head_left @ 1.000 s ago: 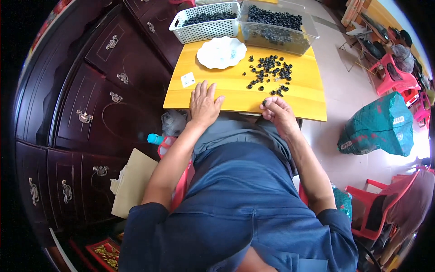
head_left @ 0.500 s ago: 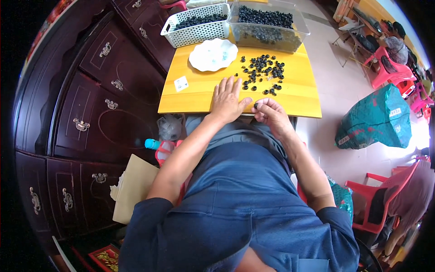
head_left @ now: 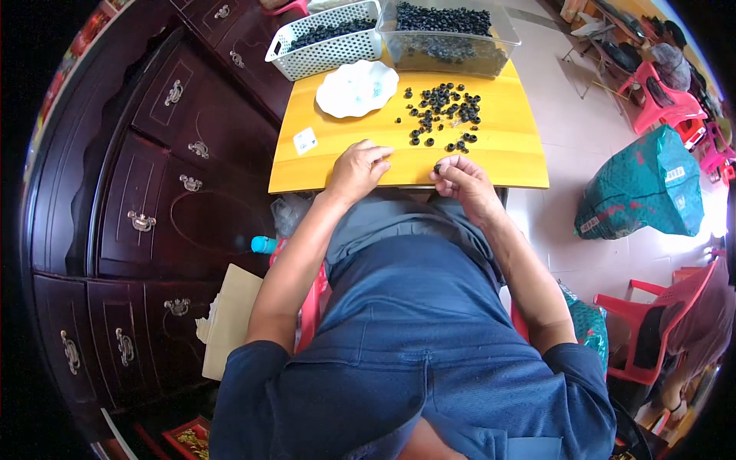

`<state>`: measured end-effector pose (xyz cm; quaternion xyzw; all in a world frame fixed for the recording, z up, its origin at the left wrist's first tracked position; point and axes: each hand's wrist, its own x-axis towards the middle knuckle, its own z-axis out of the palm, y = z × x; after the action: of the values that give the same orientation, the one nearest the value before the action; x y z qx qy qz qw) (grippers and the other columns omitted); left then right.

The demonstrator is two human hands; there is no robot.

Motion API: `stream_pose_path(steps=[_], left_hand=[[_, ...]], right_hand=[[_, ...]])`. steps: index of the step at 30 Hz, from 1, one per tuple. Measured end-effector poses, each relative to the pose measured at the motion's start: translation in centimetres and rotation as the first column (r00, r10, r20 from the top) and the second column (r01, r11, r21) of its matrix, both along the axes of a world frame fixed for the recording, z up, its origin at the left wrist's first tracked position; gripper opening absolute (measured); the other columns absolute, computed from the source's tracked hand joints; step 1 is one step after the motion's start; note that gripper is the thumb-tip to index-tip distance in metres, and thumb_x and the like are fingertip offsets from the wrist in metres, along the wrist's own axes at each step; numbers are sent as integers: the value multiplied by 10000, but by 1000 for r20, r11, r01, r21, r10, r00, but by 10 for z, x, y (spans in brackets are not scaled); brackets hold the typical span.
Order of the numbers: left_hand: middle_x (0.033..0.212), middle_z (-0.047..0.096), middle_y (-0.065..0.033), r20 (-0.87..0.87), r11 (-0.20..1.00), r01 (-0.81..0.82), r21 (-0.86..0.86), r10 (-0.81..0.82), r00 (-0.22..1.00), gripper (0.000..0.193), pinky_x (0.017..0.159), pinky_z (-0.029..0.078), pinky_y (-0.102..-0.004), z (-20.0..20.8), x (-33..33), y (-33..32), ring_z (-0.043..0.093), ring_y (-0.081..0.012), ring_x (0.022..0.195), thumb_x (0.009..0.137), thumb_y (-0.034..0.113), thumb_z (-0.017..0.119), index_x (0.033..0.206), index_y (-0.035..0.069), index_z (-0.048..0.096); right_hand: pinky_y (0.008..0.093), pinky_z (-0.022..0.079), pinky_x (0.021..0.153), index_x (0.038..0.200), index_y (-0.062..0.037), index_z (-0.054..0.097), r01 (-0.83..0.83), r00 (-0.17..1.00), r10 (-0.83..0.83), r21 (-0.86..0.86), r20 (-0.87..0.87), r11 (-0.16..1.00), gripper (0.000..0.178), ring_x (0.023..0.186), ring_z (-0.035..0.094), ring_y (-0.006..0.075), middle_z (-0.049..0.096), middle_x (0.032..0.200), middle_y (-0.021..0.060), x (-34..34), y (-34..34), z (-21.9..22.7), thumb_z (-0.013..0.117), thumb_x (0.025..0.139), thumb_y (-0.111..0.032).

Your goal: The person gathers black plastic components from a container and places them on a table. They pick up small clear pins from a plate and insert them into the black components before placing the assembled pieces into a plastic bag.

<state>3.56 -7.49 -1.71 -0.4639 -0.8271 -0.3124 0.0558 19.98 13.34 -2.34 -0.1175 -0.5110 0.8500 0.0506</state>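
My right hand (head_left: 468, 184) is at the near edge of the yellow table, its thumb and fingertips pinching a small black round part (head_left: 438, 168). Away to the left, my left hand (head_left: 359, 172) rests over the near part of the tabletop. Its fingers are bent, and a small gap shows between thumb and forefinger with nothing visible in it. Loose black round parts (head_left: 441, 100), several with a hole through them, lie scattered beyond my right hand. A white scalloped plate (head_left: 356, 88) holding small pale bluish bits sits past my left hand.
At the table's far side stand a white perforated basket (head_left: 330, 52) and a clear plastic bin (head_left: 452, 57), both holding black parts. A small white card (head_left: 305, 141) lies at the left. Dark drawers (head_left: 169, 192) flank me. A green sack (head_left: 644, 184) and red chairs are at right.
My left hand has lifted from lying flat with spread fingers, drawn left and bent its fingers. My right hand still pinches the black part, nearly in the same place.
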Motion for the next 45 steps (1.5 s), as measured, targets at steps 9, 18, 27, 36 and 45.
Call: stream_pose_path(steps=[9, 18, 27, 36, 45], left_hand=[[853, 659, -101, -209, 988, 137, -66, -148, 967, 118, 736, 538, -407, 11, -2, 8, 656, -309, 826, 844, 126, 723, 953, 82, 734], [887, 641, -109, -275, 978, 67, -199, -122, 954, 92, 762, 521, -453, 9, -4, 25, 638, -331, 885, 904, 163, 637, 922, 79, 604], [905, 649, -115, -237, 997, 47, -56, -59, 970, 92, 781, 515, -456, 30, 0, 82, 643, -335, 910, 919, 163, 629, 932, 76, 605], [869, 680, -116, -155, 992, 94, 84, -80, 985, 107, 715, 534, -387, 40, 13, 67, 665, -288, 783, 889, 121, 663, 946, 32, 678], [818, 710, -115, 200, 976, 89, 201, -129, 971, 125, 596, 511, -302, 45, 67, 47, 640, -168, 625, 838, 73, 726, 941, 6, 709]], right_hand=[[219, 501, 710, 1013, -103, 629, 15, 1000, -15, -37, -1, 999, 85, 742, 597, 65, 698, 916, 25, 0, 0, 4, 653, 966, -169], [198, 496, 710, 1007, -125, 635, -15, 999, 14, -22, -40, 1000, 81, 741, 603, 40, 713, 911, 6, -3, 6, -4, 662, 977, -195], [194, 492, 713, 978, -138, 640, -3, 1000, 3, -13, -23, 1000, 78, 732, 601, 39, 719, 909, 5, 1, 2, 0, 673, 970, -208], [210, 493, 717, 1001, -117, 627, -8, 999, 6, -55, -48, 998, 82, 748, 600, 55, 709, 924, 24, -2, 6, 0, 657, 976, -189], [212, 490, 728, 1061, -84, 630, -39, 998, 39, -1, -50, 999, 118, 772, 603, 62, 679, 898, -4, -2, 0, -7, 645, 983, -172]])
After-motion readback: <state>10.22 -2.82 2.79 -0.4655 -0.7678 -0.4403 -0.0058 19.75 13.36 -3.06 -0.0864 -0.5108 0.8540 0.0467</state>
